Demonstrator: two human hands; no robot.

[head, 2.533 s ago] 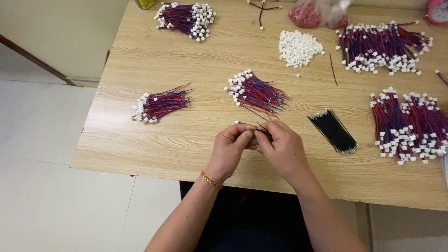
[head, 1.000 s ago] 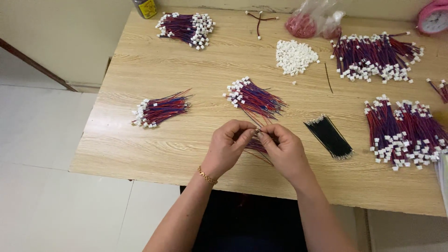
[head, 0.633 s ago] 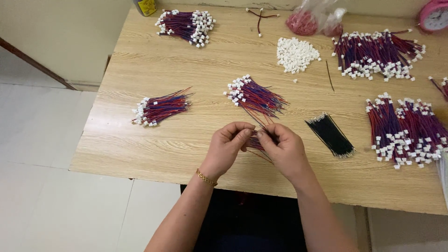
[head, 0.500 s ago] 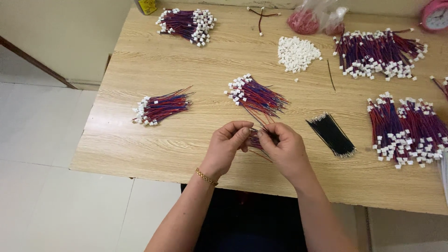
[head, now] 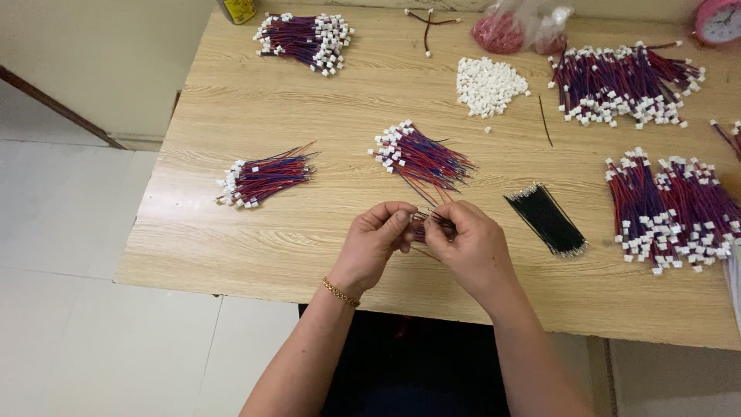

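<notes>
My left hand (head: 376, 244) and my right hand (head: 468, 245) meet above the near part of the wooden table (head: 231, 232). Both pinch the same small bunch of red and blue wires (head: 422, 226) between their fingertips; most of it is hidden by the fingers. Just beyond the hands lies a fan-shaped bundle of red and blue wires with white connectors (head: 417, 154). A bundle of thin black wires (head: 546, 219) lies to the right of my right hand.
A smaller wire bundle (head: 262, 177) lies to the left. More bundles sit at the back left (head: 305, 40), back right (head: 625, 73) and right edge (head: 671, 208). A heap of white connectors (head: 488, 83), a plastic bag (head: 513, 29) and a pink clock (head: 718, 19) stand at the back.
The hands stay together on the wires, with only small finger movements. The view has shifted slightly.
</notes>
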